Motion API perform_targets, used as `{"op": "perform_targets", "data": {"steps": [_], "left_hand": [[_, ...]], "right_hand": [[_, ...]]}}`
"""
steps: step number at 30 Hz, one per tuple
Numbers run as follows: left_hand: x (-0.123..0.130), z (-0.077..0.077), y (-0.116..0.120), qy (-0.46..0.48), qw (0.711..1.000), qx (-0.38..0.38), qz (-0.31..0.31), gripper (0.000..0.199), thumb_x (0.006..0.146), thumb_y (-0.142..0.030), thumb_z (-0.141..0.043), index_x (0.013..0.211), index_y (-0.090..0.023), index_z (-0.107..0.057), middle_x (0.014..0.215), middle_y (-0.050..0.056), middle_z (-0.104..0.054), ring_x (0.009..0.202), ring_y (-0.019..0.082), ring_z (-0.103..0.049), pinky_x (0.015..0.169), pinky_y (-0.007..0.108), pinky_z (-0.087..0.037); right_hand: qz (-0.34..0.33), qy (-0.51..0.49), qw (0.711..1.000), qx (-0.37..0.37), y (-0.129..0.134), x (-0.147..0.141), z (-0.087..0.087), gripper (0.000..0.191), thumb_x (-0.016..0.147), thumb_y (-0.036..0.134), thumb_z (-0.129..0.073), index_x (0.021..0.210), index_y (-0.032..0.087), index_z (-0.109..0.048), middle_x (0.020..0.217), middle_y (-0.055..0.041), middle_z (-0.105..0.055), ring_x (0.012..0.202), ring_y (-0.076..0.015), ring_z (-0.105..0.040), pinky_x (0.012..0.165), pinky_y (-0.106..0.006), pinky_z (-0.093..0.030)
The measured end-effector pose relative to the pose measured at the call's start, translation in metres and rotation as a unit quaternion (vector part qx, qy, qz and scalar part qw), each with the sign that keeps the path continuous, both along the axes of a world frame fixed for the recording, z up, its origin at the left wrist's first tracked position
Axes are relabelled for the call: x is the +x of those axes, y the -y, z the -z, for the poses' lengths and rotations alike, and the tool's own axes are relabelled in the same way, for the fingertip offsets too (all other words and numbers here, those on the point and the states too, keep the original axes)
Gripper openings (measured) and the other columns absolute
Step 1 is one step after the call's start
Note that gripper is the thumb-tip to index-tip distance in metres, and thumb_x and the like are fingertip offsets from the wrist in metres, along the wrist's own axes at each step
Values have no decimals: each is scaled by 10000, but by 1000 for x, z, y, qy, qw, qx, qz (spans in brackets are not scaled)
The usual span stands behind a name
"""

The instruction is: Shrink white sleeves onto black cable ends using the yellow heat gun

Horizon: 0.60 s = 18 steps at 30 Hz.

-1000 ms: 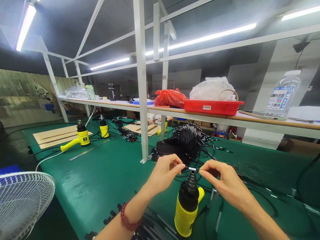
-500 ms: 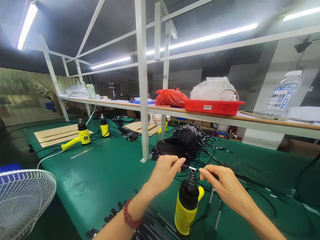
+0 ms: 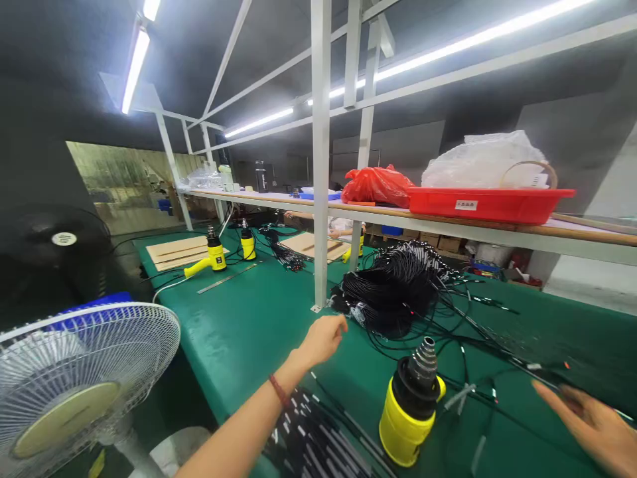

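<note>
My left hand (image 3: 324,340) hovers over the green table, left of a heat gun, its fingers curled; anything inside them is hidden. At the right edge, my right hand (image 3: 592,425) is partly smeared by motion, with fingers apart beside thin black cables (image 3: 502,353) on the table. The yellow and black heat gun (image 3: 409,415) stands nozzle up between my hands. Below my left forearm lies a bundle of black cables with white-grey sleeves (image 3: 318,435). A large coiled heap of black cables (image 3: 393,292) sits behind the heat gun.
A white fan (image 3: 89,385) stands at the table's left. A metal post (image 3: 321,166) rises from the table, supporting a shelf with a red tray (image 3: 490,206) and red bag (image 3: 375,186). Other heat guns (image 3: 215,255) and boards (image 3: 176,252) lie farther back; another person's arm (image 3: 341,228) shows behind.
My hands have parted from above the heat gun's nozzle, where both held a cable with a white sleeve. The right hand has moved far right; the view has shifted left.
</note>
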<state>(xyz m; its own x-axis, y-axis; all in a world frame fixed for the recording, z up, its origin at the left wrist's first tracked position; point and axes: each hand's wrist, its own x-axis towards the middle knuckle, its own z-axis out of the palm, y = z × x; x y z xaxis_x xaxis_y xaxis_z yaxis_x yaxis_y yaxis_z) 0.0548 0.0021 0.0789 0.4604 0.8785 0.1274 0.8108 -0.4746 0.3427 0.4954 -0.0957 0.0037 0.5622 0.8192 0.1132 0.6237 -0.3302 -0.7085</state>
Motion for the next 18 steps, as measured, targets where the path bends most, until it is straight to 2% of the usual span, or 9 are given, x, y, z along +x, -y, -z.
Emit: {"op": "perform_targets", "data": {"steps": [2, 4, 6, 9, 12, 14, 16, 18], "left_hand": [[-26, 33, -8, -56, 998, -40, -10, 324, 689, 19, -545, 925, -198, -595, 977, 51, -659, 972, 219, -590, 840, 315, -422], [-44, 60, -10, -104, 992, -75, -11, 360, 632, 32, -587, 903, -204, -610, 1050, 63, -647, 1058, 256, -562, 905, 366, -402], [-53, 77, -9, -140, 985, -98, 2, 305, 636, -8, -624, 869, -204, -619, 1033, 62, -649, 1067, 272, -555, 935, 400, -385], [-56, 85, -7, -176, 978, -108, 34, 150, 718, -92, -609, 820, -201, -625, 932, 55, -658, 1007, 262, -572, 922, 396, -387], [-62, 77, -6, -191, 975, -95, 63, 129, 795, -125, -544, 861, -192, -631, 996, 82, -642, 1044, 268, -553, 920, 392, -385], [-70, 63, -6, -190, 976, -78, 78, 162, 840, -132, -487, 904, -188, -625, 1055, 93, -616, 1058, 259, -537, 915, 371, -382], [-77, 39, -4, -174, 979, -52, 96, 190, 883, -151, -430, 921, -193, -612, 1049, 81, -599, 1013, 234, -539, 876, 327, -387], [-81, 6, 2, -141, 982, -19, 122, 205, 921, -192, -393, 901, -205, -597, 984, 55, -597, 933, 212, -544, 812, 289, -387]], "right_hand": [[17, -85, 994, -66, 5, 30, 42, 688, 418, 709, -611, 958, 282, -614, 1061, -369, -618, 1042, -503, -579, 865, -573, -418], [3, -149, 986, -72, 14, 39, 62, 599, 388, 675, -638, 872, 326, -580, 1077, -334, -632, 1063, -481, -579, 871, -555, -442], [-23, -179, 981, -75, 24, 31, 56, 532, 434, 647, -663, 840, 315, -577, 1088, -261, -668, 1087, -448, -585, 899, -531, -465], [-34, -156, 986, -51, 32, 10, 23, 543, 530, 651, -632, 908, 263, -607, 1094, -172, -698, 1097, -404, -601, 935, -510, -475], [-59, -98, 993, -30, 35, -1, -9, 556, 609, 637, -596, 989, 231, -621, 1137, -143, -688, 1112, -364, -600, 931, -490, -479], [-61, -63, 996, -10, 38, -4, -27, 564, 654, 633, -574, 1042, 226, -623, 1166, -128, -676, 1128, -349, -590, 926, -485, -482], [-57, -45, 997, 24, 43, -12, -48, 569, 697, 636, -548, 1093, 233, -615, 1207, -112, -655, 1140, -332, -583, 938, -477, -481], [-59, -42, 995, 63, 51, -28, -76, 550, 738, 635, -529, 1133, 260, -604, 1260, -89, -624, 1131, -311, -592, 942, -464, -491]]}}
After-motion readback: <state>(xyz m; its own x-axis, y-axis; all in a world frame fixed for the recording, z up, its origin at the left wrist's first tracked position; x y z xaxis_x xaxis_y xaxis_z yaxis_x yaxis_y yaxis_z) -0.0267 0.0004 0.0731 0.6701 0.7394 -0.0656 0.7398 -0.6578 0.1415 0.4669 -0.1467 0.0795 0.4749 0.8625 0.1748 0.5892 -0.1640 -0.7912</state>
